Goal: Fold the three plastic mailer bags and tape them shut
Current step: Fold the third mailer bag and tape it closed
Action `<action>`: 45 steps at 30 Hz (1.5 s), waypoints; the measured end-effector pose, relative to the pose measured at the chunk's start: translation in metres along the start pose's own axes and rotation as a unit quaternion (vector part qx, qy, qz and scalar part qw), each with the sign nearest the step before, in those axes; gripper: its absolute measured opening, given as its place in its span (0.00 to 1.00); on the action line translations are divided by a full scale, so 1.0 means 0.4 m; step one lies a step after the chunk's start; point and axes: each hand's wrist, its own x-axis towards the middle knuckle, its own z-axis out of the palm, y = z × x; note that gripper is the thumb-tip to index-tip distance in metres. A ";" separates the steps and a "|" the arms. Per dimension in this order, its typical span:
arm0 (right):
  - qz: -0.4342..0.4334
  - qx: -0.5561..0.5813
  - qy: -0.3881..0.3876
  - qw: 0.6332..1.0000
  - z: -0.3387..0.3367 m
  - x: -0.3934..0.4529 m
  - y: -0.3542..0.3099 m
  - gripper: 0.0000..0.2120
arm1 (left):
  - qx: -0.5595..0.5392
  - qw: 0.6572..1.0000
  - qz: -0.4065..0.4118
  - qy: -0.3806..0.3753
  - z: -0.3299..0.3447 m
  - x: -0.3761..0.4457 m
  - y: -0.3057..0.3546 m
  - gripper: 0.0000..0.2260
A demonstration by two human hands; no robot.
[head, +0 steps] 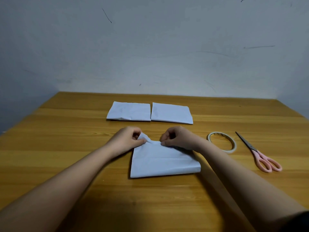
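Note:
A white mailer bag lies folded on the wooden table in front of me. My left hand pinches its far left corner, which is lifted off the table. My right hand pinches the far edge near the middle and presses it down. Two more white mailer bags lie folded flat side by side further back, one on the left and one on the right. A roll of pale tape rests flat to the right of my right hand.
Pink-handled scissors lie shut at the right, beyond the tape, blades pointing away. A grey wall stands behind the table's far edge. The table's left edge runs diagonally at the left.

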 end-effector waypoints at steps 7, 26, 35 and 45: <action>-0.009 0.012 -0.004 1.000 -0.001 -0.001 -0.003 0.10 | 0.067 0.995 0.060 0.037 0.007 -0.004 0.008 0.03; -0.074 -0.043 0.036 0.996 0.036 -0.002 -0.036 0.09 | 0.080 0.996 0.041 -0.010 0.005 0.000 0.031 0.02; -0.076 -0.060 0.024 0.995 0.031 -0.003 -0.051 0.07 | -0.025 0.999 -0.017 -0.031 -0.008 -0.007 0.036 0.03; -0.017 -0.018 0.015 1.000 -0.034 -0.039 -0.005 0.10 | -0.173 0.983 -0.055 0.036 0.007 -0.018 0.012 0.05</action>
